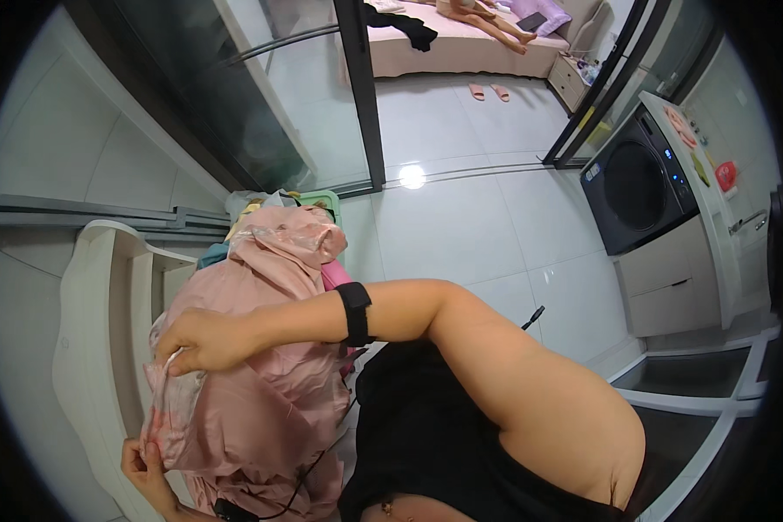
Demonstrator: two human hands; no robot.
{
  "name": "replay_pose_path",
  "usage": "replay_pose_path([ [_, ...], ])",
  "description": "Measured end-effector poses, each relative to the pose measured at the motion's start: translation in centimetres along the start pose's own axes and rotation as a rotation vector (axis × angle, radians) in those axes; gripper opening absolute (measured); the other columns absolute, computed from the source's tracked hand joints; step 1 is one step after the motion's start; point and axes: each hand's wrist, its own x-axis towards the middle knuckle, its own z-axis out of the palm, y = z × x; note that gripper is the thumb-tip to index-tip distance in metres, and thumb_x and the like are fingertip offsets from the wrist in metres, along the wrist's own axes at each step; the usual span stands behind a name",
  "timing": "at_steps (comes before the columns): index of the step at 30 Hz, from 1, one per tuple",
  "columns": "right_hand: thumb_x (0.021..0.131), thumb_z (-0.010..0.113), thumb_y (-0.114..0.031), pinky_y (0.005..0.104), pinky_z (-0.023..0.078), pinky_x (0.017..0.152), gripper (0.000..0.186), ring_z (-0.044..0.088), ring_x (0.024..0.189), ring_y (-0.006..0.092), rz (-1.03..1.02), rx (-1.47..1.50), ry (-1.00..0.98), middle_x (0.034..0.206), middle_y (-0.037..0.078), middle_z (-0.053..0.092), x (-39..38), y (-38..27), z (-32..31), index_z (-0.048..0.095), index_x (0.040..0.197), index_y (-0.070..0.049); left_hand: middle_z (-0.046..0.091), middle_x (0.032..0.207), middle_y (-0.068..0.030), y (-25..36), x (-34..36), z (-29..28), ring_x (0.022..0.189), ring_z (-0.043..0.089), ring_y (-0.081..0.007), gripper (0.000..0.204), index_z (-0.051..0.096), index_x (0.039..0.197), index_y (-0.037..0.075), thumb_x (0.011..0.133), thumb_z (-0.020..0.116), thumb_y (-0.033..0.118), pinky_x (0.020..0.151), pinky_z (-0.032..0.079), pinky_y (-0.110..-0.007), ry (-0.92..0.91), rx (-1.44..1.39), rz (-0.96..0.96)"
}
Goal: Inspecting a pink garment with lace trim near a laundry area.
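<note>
A large pink satin cloth, looking like bedding, lies heaped in front of me on the left. My right hand reaches across it and pinches a pale edge of the fabric. Lower down, my left hand grips the same edge between thumb and fingers. Between the two hands hangs a whitish strip with pinkish marks, stretched along the cloth's border. A black band circles my right forearm. Part of the left forearm is hidden beyond the lower edge of the picture.
A white shelf unit stands close on the left. Behind the heap is a green basket. A dark front-loading washer sits under a counter at right. Through the sliding door frame, a person's legs rest on a bed.
</note>
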Motion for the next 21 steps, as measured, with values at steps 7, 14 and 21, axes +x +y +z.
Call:
replay_pose_path([
  [7,0.072,0.058,-0.012,0.0353,0.035,0.052,0.019,0.046,0.056,0.0298,-0.183,-0.175,0.059,0.061,0.016,0.046,3.7,-7.0,-2.0,0.047,0.065,0.002,0.036,0.068,0.0015,4.3,-0.6,-7.3,0.063,0.035,-0.0073,0.022,0.041,0.070,0.006,0.082,0.054,0.019,0.061,0.032,-0.020,0.376,0.419,0.192],
  [14,0.075,0.057,-0.012,0.0312,0.039,0.058,0.014,0.049,0.061,0.0260,-0.033,-0.191,0.180,0.065,0.014,0.051,1.7,-4.6,-4.1,0.054,0.074,0.001,0.043,0.073,-0.0016,-0.7,-2.2,-7.0,0.068,0.042,-0.0102,0.018,0.049,0.085,0.000,0.082,0.054,0.017,0.063,0.036,-0.021,0.396,0.465,0.057],
  [21,0.074,0.057,-0.014,0.0340,0.038,0.060,0.014,0.049,0.068,0.0285,0.004,-0.259,0.329,0.074,0.014,0.050,-0.2,-1.1,-5.4,0.055,0.077,0.000,0.036,0.068,0.0029,-5.3,-2.2,-2.2,0.060,0.032,-0.0077,0.024,0.042,0.082,0.003,0.075,0.062,0.013,0.056,0.028,-0.018,0.229,-0.257,-0.014],
])
